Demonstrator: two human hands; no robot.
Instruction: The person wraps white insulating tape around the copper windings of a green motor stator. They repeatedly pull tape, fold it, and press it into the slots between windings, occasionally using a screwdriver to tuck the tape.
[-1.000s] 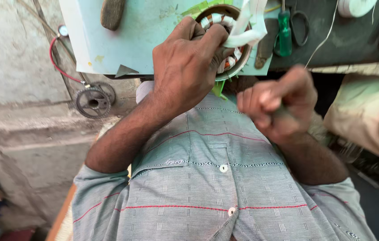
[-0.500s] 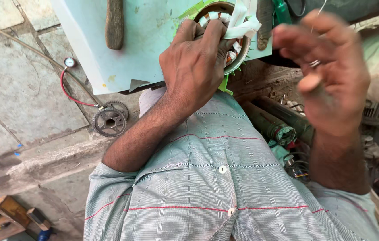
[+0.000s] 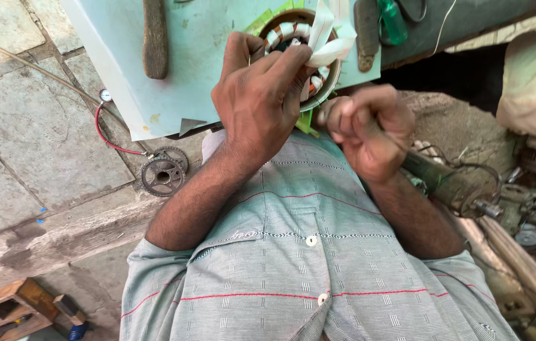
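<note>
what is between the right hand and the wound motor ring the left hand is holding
Nothing visible. The left hand already grips the motor ring, fingers hooked over its rim beside the white tape. The right hand, closed in a fist, sits just below and right of the ring, with only a small open gap between them.

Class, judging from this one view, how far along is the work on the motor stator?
Done: copper coils sit in the stator. In hand: left hand grips it; white tape loops over its rim; right hand is fisted beside it. Left: part of the windings looks untaped.
</note>
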